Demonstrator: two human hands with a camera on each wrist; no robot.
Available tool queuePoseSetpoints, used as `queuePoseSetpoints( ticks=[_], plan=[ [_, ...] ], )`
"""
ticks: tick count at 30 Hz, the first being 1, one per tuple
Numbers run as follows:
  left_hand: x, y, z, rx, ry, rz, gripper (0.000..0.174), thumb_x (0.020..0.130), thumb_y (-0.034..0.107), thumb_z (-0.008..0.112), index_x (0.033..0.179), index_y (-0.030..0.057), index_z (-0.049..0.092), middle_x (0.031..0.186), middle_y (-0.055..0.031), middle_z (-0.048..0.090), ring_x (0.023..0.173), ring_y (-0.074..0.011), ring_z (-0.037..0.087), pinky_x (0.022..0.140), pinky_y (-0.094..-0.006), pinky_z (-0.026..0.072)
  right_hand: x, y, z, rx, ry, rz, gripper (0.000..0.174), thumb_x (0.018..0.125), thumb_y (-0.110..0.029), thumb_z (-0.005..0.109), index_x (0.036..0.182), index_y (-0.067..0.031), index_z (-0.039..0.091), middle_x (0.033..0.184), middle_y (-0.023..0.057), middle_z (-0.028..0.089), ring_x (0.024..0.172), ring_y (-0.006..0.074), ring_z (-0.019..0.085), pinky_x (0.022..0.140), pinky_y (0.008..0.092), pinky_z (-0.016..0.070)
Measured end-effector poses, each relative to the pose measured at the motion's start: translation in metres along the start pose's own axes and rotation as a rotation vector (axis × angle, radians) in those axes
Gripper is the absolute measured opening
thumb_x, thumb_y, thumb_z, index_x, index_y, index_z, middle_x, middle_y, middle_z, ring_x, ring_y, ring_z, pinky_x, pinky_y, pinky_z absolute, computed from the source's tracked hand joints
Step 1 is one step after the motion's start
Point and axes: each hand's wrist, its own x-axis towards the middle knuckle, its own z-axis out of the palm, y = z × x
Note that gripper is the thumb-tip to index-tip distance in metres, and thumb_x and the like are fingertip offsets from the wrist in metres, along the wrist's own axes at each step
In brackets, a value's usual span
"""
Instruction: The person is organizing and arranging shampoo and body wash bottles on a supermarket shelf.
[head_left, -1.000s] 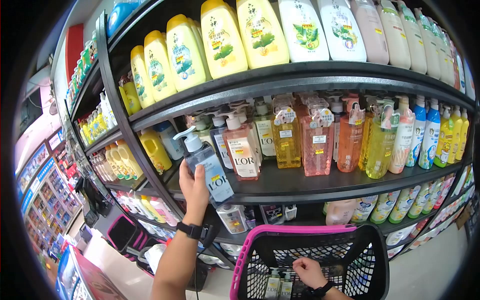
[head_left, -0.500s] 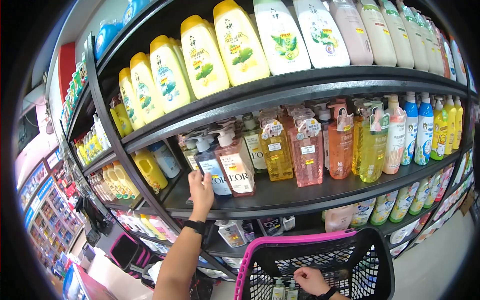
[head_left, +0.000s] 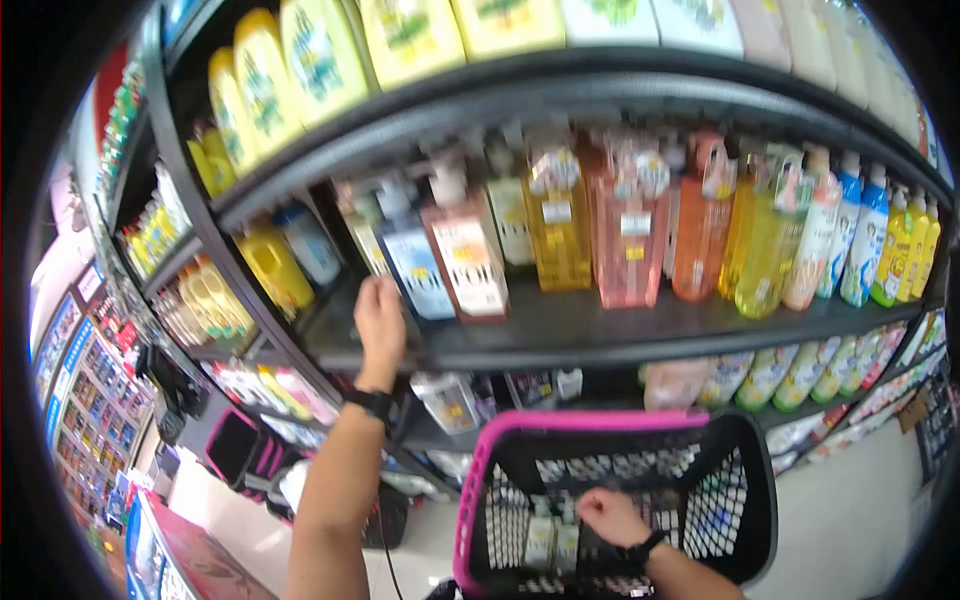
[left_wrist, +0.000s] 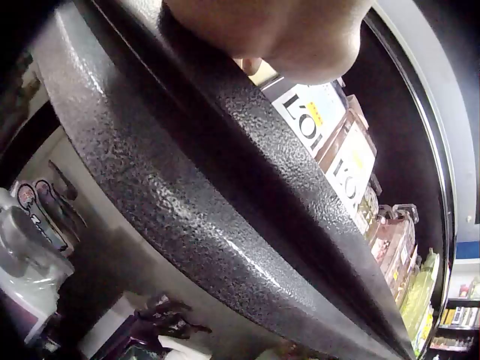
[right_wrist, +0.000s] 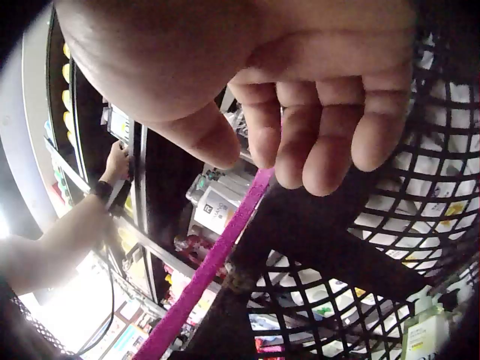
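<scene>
Grip of the left hand (head_left: 380,315) is uncertain in the head view: its blurred fingers look bent over the shelf board (head_left: 570,342), just left of the blue pump bottle (head_left: 418,272), and I cannot tell whether they hold anything. That bottle stands near the shelf front, close beside a pink pump bottle (head_left: 478,268) on its right. Sideways pressure from the knuckles could, I judge, tip one against the other; lifting too steeply could catch a pump head under the upper shelf (head_left: 600,105). Farther right is an amber bottle (head_left: 560,235). Nearer, a black basket (head_left: 640,443) with a pink rim (head_left: 600,422) contains two bottles (head_left: 541,541)

From the left wrist, the hand hides most of its own fingers; the thick shelf edge crosses the middle, and the blue bottle's L'O label (left_wrist: 304,112) shows just past the hand

From the right wrist, the right hand (right_wrist: 300,97) hangs with loosely bent, empty fingers. The pink rim lies between it and the shelves, where a careless swing could knock it
</scene>
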Motion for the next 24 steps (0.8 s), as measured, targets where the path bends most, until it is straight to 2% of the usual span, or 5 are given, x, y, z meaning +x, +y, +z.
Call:
queuePoseSetpoints(
  ticks=[3,13,16,17,24],
  plan=[
    [-0.001,0.005,-0.005,0.011,-0.04,-0.015,0.034,0.096,0.024,0.052,0.071,0.0022,0.051,0.06,-0.0031,0.048,0.059,-0.0111,0.046,0.054,-0.0307,0.0405,0.002,0.015,0.005,-0.045,-0.024,0.052,0.017,0.087,-0.02,0.064,0.089,-0.0028,0.065,0.078,0.0092,0.066,0.074,0.0176,0.063,0.069,0.0322,0.0502],
    [-0.009,0.023,0.001,0.372,0.048,0.088,0.039,0.088,0.036,0.056,0.083,-0.0016,0.065,0.07,-0.021,0.062,0.065,-0.0314,0.059,0.067,-0.0386,0.0469,0.005,0.086,0.042,-0.367,-0.416,0.333,0.031,0.084,-0.032,0.063,0.1,-0.0061,0.069,0.097,0.0143,0.07,0.093,0.0313,0.066,0.081,0.0398,0.0514],
    [-0.003,0.006,-0.002,0.426,0.027,0.146,0.036,0.09,0.033,0.057,0.081,-0.0013,0.06,0.069,-0.0202,0.058,0.061,-0.0295,0.048,0.063,-0.0364,0.0449,0.002,0.133,0.062,-0.494,-0.581,0.285,0.031,0.083,-0.032,0.061,0.1,-0.0072,0.069,0.1,0.0151,0.069,0.095,0.0331,0.065,0.083,0.0429,0.0508],
    [-0.013,0.022,0.007,0.343,0.097,0.172,0.028,0.086,0.016,0.054,0.067,-0.0044,0.054,0.057,-0.0147,0.052,0.055,-0.0155,0.052,0.053,-0.035,0.0396,0.004,0.14,0.066,-0.548,-0.612,0.298,0.031,0.083,-0.032,0.061,0.101,-0.0072,0.069,0.101,0.0153,0.069,0.096,0.0336,0.065,0.084,0.0434,0.0507],
    [-0.019,0.03,0.011,0.314,0.146,0.262,0.029,0.084,0.018,0.052,0.066,-0.0057,0.055,0.053,-0.0181,0.051,0.051,-0.0239,0.055,0.054,-0.0397,0.0417,0.037,0.257,0.096,-0.658,-0.756,0.509,0.032,0.087,-0.032,0.06,0.108,-0.008,0.061,0.101,0.0169,0.066,0.096,0.0352,0.062,0.083,0.049,0.0487]
  ],
)
